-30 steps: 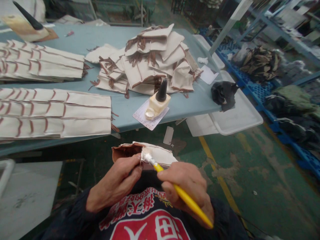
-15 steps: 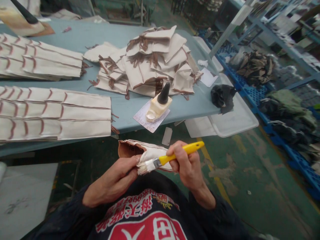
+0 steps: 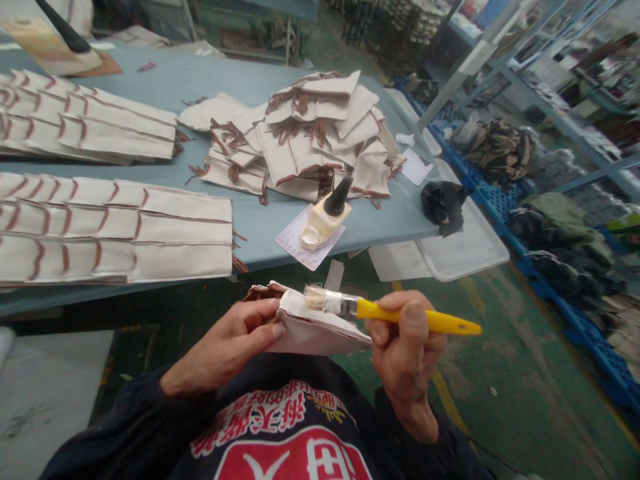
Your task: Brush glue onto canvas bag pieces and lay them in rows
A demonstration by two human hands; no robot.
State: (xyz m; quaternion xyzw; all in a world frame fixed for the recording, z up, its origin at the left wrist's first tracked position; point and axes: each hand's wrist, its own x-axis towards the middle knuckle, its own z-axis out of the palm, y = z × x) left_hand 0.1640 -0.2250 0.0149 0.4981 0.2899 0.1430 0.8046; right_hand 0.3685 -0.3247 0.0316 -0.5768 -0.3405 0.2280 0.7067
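My left hand (image 3: 235, 343) is closed on one end of a cream leather-like piece (image 3: 320, 331) with brown edges, held in front of my body. Brown inner material shows at its left end. In my right hand (image 3: 407, 340) is a paintbrush (image 3: 420, 316) with a yellow handle and white-coated bristles. The bristles lie at the upper face of the piece, pointing left. Just beyond, on a speckled card (image 3: 286, 244) at the table edge, rests a cream bottle (image 3: 320, 223) with a black conical nozzle.
Layered rows of cream pieces (image 3: 183, 230) cover the left of the blue-grey table (image 3: 200, 175). A loose heap of similar pieces (image 3: 300, 143) with brown ties lies behind the bottle. A crumpled black bag (image 3: 443, 204) and a white tray (image 3: 465, 247) are at the right end.
The paintbrush has swung up and right, from the near left edge of the piece to its upper face. The piece has been turned, so the brown opening shows less.
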